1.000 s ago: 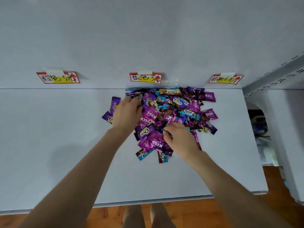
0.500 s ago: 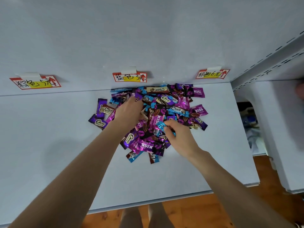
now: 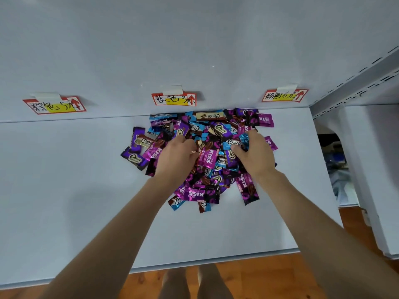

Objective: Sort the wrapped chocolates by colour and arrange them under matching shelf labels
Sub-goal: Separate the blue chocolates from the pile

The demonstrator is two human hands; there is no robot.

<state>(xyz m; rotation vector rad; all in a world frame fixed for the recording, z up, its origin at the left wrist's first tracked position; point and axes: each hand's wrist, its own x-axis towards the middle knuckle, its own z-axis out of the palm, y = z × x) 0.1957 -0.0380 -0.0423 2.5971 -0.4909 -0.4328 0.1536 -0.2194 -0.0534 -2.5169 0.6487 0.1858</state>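
Our right hand (image 3: 255, 154) now sits further right in the pile (image 3: 208, 157), its fingers gripping blue chocolates (image 3: 243, 139); our left hand (image 3: 178, 155) is nearer the middle.

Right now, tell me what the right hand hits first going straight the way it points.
More of the chocolate pile: the right hand, gripping a blue chocolate, points toward the back wall, which likely comes only after the wrappers.
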